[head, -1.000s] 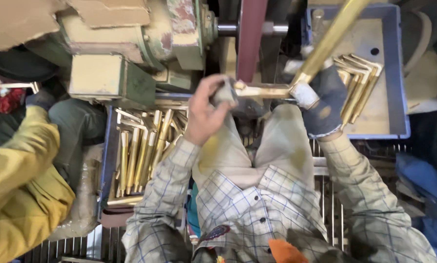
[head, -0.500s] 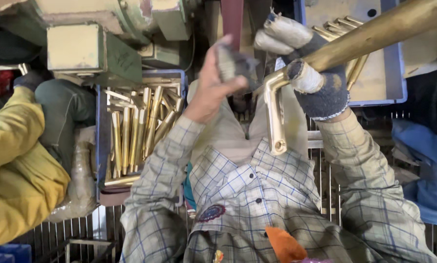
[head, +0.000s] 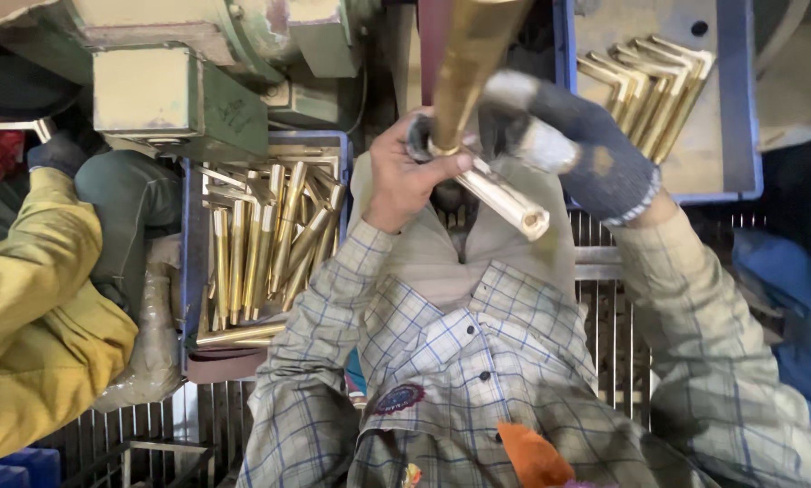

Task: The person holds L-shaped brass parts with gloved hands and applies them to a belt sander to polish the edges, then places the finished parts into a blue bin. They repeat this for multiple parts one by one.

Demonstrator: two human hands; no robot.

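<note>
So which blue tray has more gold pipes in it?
The blue tray on the left: its brass pipes fill it, while the right tray holds few.

Brass pipe (head: 478, 63) gleams, polished and smooth, yellow metal catching the light. The right hand (head: 573, 149) wears a knitted cloth glove, grey and fuzzy, pale at the worn fingertips. The left hand (head: 405, 176) is bare against the pipe. Left of the pipe, more brass pieces (head: 261, 244) shine dully in a blue plastic tray (head: 188, 271). The machine (head: 179, 81) there is matt green painted metal, chipped. Checked shirt sleeves (head: 315, 361) are soft woven cloth.
</note>
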